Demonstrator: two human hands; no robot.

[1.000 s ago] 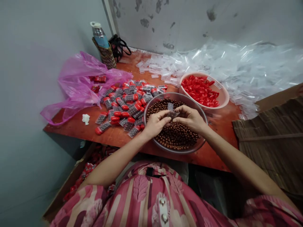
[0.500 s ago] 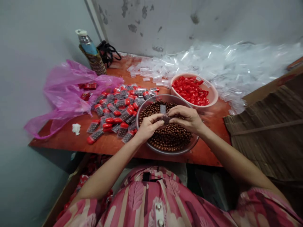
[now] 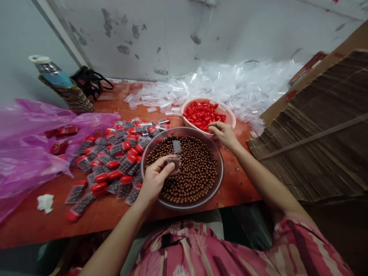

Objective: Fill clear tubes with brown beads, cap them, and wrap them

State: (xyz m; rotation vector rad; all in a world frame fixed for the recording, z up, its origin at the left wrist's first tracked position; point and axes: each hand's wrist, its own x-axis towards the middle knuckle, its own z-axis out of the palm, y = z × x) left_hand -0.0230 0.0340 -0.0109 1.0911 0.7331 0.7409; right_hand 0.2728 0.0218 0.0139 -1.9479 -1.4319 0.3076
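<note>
My left hand (image 3: 156, 174) grips a small clear container (image 3: 173, 165) over the metal bowl (image 3: 220, 174) of round brown balls (image 3: 192, 168). Another small clear piece (image 3: 176, 146) lies on the balls. My right hand (image 3: 223, 133) is at the front rim of the pink basket (image 3: 233, 122), beside the red caps (image 3: 202, 114). Its thumb and fingertips are pinched together, and whatever may be between them is too small to make out. Left of the bowl lies a pile of filled clear containers with red caps (image 3: 117, 147).
Many clear empty containers (image 3: 224, 82) are heaped along the wall. At the left are a pink plastic bag (image 3: 25, 134), a flask (image 3: 54, 74), a black strapped item (image 3: 89, 82) and white crumpled tissue (image 3: 45, 203). Stacked cardboard (image 3: 313, 134) stands at the right.
My right hand has left my left hand and moved right to the pink basket. My left hand still holds the clear container. The view has turned rightward.
</note>
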